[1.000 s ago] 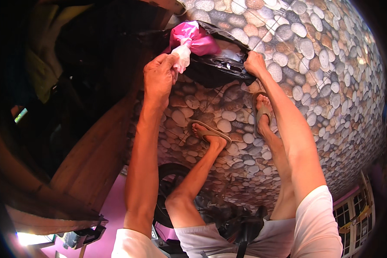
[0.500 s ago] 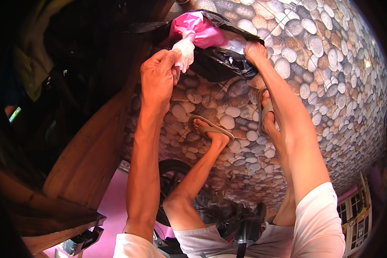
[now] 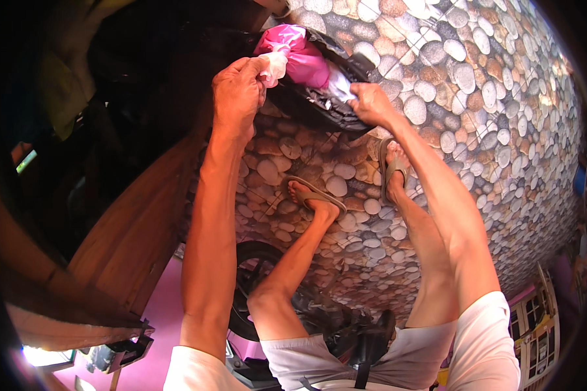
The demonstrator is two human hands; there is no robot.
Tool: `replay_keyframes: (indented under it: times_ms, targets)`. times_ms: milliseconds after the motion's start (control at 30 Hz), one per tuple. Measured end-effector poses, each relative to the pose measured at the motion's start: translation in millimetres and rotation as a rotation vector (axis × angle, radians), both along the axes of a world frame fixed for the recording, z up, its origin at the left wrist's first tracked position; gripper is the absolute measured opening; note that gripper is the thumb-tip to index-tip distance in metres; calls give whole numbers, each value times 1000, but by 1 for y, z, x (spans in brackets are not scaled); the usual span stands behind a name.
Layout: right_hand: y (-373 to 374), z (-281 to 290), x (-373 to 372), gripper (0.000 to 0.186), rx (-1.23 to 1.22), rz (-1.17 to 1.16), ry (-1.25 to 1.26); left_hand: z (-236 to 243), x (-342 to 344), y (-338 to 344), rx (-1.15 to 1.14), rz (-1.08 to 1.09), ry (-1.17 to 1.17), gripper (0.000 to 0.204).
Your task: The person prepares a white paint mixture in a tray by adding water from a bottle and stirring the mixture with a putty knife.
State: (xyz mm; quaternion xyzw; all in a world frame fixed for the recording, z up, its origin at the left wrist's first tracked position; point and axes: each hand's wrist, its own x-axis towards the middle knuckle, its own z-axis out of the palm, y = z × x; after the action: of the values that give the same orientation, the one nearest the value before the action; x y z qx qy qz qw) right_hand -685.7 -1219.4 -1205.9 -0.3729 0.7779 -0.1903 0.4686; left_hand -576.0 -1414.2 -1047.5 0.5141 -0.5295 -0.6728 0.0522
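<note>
My left hand (image 3: 238, 91) is closed on the pale, gathered top of a knotted pink plastic bag (image 3: 306, 67). The pink bag lies in the mouth of a black plastic bag (image 3: 319, 107), which sags open beneath it. Beside the pink bag, a crumpled white plastic piece (image 3: 339, 85) shows inside the black one. My right hand (image 3: 374, 105) is closed at the right end of this white piece, close against the black bag's rim. What lies deeper in the black bag is hidden.
Both my sandalled feet stand on the pebble-patterned floor (image 3: 450, 124). To the left is a brown wooden piece of furniture (image 3: 127, 228), with dark shadow behind it. A black wheel (image 3: 241, 287) sits near my left leg. A white lattice rack (image 3: 535, 332) stands at the lower right.
My right hand has moved left and slightly down, from the black bag's far rim to the end of the white piece. My left hand keeps its hold, shifted slightly with the view.
</note>
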Motion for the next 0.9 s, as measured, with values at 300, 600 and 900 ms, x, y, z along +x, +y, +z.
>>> replay_keyframes:
  times_ms: [300, 600, 900]
  targets:
    - [3, 75, 53, 12, -112, -43, 51, 21, 1, -15, -75, -4, -48, 16]
    - [30, 109, 43, 11, -19, -195, 48, -36, 25, 57, -479, -567, -255, 22]
    - [120, 50, 41, 17, 202, -209, 172, -64, 11, 155, -514, -647, -463, 30]
